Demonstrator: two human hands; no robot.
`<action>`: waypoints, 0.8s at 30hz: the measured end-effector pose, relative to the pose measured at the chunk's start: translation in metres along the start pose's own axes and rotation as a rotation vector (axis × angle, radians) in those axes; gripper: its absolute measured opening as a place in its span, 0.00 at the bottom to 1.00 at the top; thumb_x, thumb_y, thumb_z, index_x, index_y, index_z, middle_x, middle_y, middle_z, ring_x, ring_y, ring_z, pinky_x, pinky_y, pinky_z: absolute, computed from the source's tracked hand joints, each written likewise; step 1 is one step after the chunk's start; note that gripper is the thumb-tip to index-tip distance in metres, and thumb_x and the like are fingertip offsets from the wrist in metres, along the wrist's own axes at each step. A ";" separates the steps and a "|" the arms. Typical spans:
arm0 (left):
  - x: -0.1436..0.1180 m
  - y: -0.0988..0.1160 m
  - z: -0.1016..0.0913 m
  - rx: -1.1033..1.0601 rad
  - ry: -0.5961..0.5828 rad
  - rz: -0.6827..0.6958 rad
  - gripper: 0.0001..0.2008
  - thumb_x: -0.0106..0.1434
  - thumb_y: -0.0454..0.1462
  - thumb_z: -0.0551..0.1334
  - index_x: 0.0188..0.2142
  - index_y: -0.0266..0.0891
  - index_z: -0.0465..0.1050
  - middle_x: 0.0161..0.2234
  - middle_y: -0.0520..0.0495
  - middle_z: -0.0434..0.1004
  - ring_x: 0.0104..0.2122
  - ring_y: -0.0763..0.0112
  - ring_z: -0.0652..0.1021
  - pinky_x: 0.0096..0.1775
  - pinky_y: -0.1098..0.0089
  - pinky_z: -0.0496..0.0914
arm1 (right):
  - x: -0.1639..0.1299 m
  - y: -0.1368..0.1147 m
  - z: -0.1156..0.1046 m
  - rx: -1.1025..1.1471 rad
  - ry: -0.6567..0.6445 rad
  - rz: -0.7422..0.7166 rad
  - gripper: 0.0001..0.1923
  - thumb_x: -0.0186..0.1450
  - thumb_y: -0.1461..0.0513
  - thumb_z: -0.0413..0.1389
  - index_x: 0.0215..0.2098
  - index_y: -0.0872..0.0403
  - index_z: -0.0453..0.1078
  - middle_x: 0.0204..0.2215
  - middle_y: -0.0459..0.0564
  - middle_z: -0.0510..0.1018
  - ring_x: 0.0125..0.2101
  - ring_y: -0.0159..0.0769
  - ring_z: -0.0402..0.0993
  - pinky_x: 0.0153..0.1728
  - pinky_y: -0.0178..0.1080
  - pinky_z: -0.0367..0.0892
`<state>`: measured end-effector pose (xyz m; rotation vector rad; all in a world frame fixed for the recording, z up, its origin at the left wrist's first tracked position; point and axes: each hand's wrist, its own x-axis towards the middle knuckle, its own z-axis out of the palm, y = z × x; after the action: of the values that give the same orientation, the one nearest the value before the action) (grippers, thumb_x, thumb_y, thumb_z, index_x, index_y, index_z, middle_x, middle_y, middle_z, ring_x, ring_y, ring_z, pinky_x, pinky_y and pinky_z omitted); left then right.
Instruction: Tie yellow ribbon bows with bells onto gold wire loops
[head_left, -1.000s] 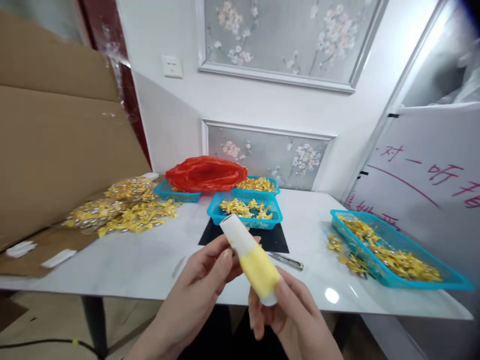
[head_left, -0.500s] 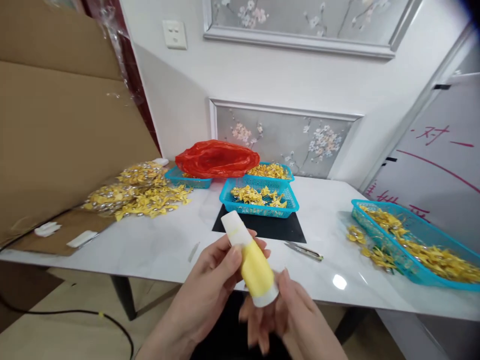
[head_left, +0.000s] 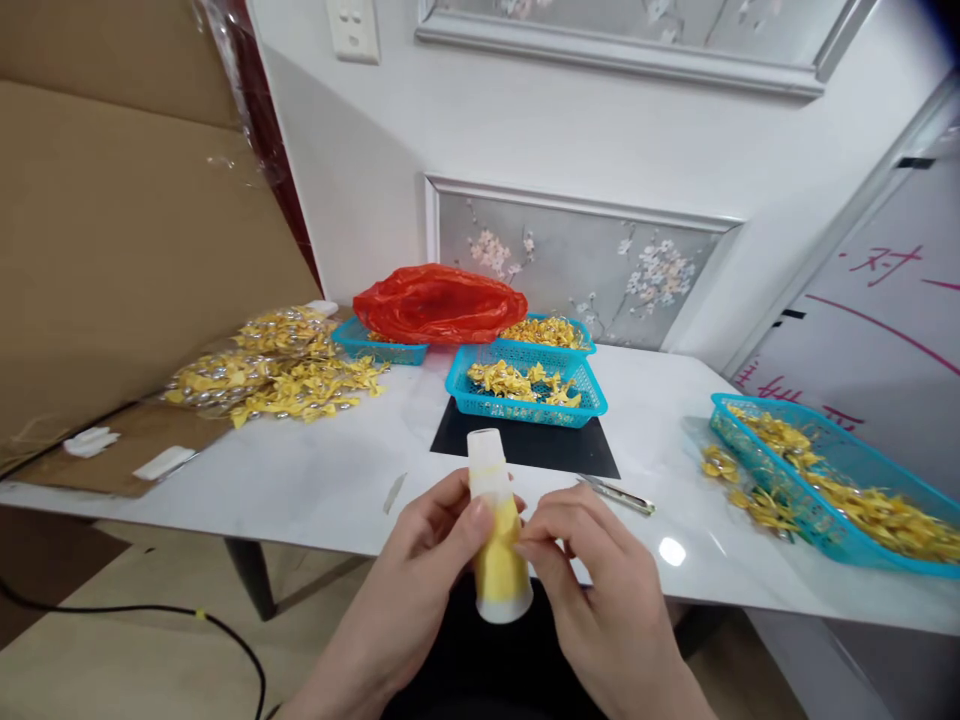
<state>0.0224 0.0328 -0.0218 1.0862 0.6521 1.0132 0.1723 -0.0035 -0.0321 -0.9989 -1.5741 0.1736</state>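
Upright in front of me is a tapered white spool (head_left: 501, 578) wrapped in smooth yellow, which looks like thread, with white showing at both ends. My left hand (head_left: 435, 545) grips it from the left, thumb across its front and fingers behind. My right hand (head_left: 592, 560) is closed in a pinch, thumb and forefinger tips against the spool's right side. Whatever lies between those tips is too small to make out. Just beyond the hands, a utility knife (head_left: 619, 494) rests on the table (head_left: 322, 490).
A blue basket (head_left: 525, 408) of yellow ribbon pieces stands on a black mat (head_left: 495, 446), a red bag (head_left: 439, 305) behind it. Bagged yellow pieces (head_left: 277, 370) lie left. A long blue basket (head_left: 817, 530) sits right, with loose pieces (head_left: 761, 508) beside it.
The spool has turned more upright. My right hand has moved up from its bottom end to its side, its fingers now pinched. The view has shifted slightly.
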 end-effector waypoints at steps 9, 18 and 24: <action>0.006 -0.005 0.008 -0.300 0.063 -0.267 0.15 0.60 0.45 0.69 0.42 0.38 0.82 0.36 0.43 0.84 0.37 0.62 0.81 0.37 0.66 0.78 | -0.006 0.020 -0.008 0.942 -0.031 0.674 0.13 0.70 0.53 0.56 0.32 0.52 0.64 0.27 0.41 0.68 0.18 0.23 0.55 0.21 0.31 0.55; 0.021 -0.002 0.002 -0.667 0.099 -0.462 0.20 0.74 0.43 0.52 0.50 0.27 0.73 0.29 0.49 0.71 0.20 0.81 0.72 0.20 0.81 0.69 | 0.011 0.063 -0.027 0.912 0.284 0.673 0.17 0.58 0.54 0.68 0.26 0.53 0.66 0.22 0.42 0.66 0.23 0.28 0.65 0.24 0.31 0.64; 0.046 0.010 -0.030 -0.559 0.148 -0.316 0.16 0.74 0.35 0.50 0.50 0.24 0.69 0.28 0.48 0.69 0.21 0.79 0.72 0.21 0.80 0.71 | 0.028 0.136 -0.117 0.662 0.621 0.522 0.20 0.51 0.59 0.72 0.22 0.55 0.64 0.22 0.40 0.66 0.24 0.26 0.67 0.23 0.29 0.66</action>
<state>0.0129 0.0877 -0.0216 0.4071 0.5863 0.9255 0.3424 0.0517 -0.0613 -0.7958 -0.5938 0.6342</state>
